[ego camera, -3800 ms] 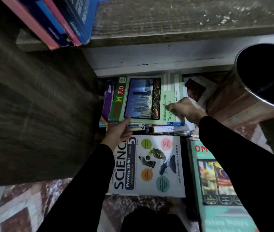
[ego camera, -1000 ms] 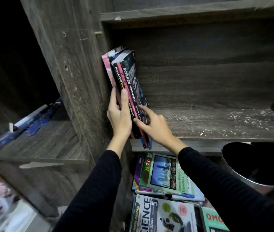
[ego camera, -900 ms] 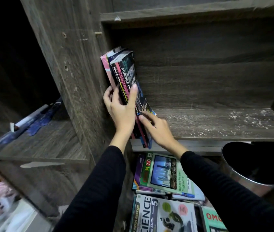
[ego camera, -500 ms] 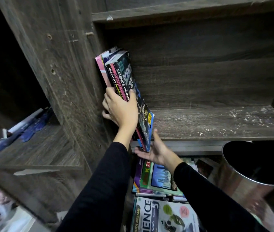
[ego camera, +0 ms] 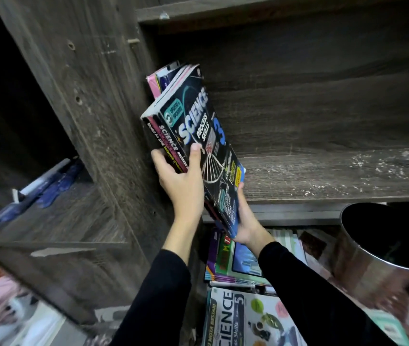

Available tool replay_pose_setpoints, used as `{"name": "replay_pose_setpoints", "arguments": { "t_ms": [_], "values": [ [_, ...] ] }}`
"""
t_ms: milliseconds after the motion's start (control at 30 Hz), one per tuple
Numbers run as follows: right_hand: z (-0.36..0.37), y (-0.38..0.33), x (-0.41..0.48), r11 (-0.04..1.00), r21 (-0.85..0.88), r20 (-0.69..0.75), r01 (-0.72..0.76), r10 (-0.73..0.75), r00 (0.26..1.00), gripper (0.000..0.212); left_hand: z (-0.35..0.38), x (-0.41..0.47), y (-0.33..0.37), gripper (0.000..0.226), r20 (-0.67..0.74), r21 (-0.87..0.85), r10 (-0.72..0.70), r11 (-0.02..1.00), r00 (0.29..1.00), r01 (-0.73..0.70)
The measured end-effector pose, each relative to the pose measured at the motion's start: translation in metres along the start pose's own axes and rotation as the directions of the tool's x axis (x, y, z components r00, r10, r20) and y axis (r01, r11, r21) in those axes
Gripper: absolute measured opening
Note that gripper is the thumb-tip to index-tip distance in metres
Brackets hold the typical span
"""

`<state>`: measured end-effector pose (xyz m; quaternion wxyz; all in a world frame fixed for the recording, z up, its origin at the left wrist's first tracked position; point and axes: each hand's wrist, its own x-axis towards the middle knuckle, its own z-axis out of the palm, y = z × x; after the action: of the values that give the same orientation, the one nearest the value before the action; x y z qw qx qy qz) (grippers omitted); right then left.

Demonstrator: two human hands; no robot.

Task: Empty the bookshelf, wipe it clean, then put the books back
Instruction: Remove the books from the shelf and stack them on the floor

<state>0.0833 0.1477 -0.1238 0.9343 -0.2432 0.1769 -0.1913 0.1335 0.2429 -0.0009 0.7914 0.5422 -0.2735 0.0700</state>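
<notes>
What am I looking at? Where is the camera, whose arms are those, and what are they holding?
There is no machine here, only a person in black sleeves. One camera sits on their head and looks down, so you see their own arms. The left hand grips a bundle of books around the spines, and the right hand holds its lower end. The front cover says Science Process Skills. The bundle is tilted, at the left end of a dusty wooden shelf. Below, piles of books lie on the floor, beside a shiny metal bin.
</notes>
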Motion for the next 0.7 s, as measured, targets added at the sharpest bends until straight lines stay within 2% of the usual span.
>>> {"name": "replay_pose_setpoints", "arguments": {
  "t_ms": [67,167,267,367,467,500,600,667,700],
  "values": [
    [-0.004,0.001,-0.001,1.000,0.015,-0.002,0.001,-0.001,1.000,0.073,-0.005,-0.005,0.001,0.030,0.036,-0.058,-0.005,0.998,0.999,0.007],
    [-0.003,0.008,-0.001,0.995,-0.087,-0.089,0.041,-0.048,0.995,0.077,-0.010,-0.005,0.003,0.029,0.067,-0.077,-0.007,0.997,0.998,0.012],
    [-0.009,0.022,-0.008,0.991,-0.071,-0.146,0.114,-0.124,0.981,0.070,-0.013,-0.006,0.005,0.030,0.086,-0.100,-0.049,0.993,0.995,0.058],
    [-0.025,0.023,-0.026,0.984,-0.099,-0.189,0.148,-0.164,0.968,0.068,-0.023,-0.008,0.009,0.045,0.176,-0.099,-0.088,0.989,0.980,0.107],
    [-0.050,0.008,-0.056,0.958,-0.203,-0.282,0.200,-0.253,0.926,0.079,-0.043,-0.006,0.020,0.067,0.271,-0.137,-0.068,0.985,0.960,0.108],
    [-0.060,0.002,-0.066,0.940,-0.271,-0.317,0.206,-0.289,0.903,0.082,-0.051,-0.007,0.022,0.072,0.319,-0.151,-0.089,0.978,0.943,0.143],
    [-0.084,-0.013,-0.111,0.879,-0.385,-0.351,0.281,-0.421,0.836,0.060,-0.075,-0.033,0.016,0.076,0.514,-0.161,-0.219,0.925,0.829,0.345],
    [-0.099,-0.014,-0.139,0.861,-0.427,-0.367,0.276,-0.444,0.818,0.053,-0.093,-0.058,0.004,0.069,0.574,-0.162,-0.347,0.839,0.741,0.519],
    [-0.102,-0.013,-0.156,0.857,-0.445,-0.384,0.258,-0.443,0.810,0.038,-0.100,-0.071,-0.002,0.068,0.595,-0.155,-0.403,0.791,0.695,0.592]
  ]
}}
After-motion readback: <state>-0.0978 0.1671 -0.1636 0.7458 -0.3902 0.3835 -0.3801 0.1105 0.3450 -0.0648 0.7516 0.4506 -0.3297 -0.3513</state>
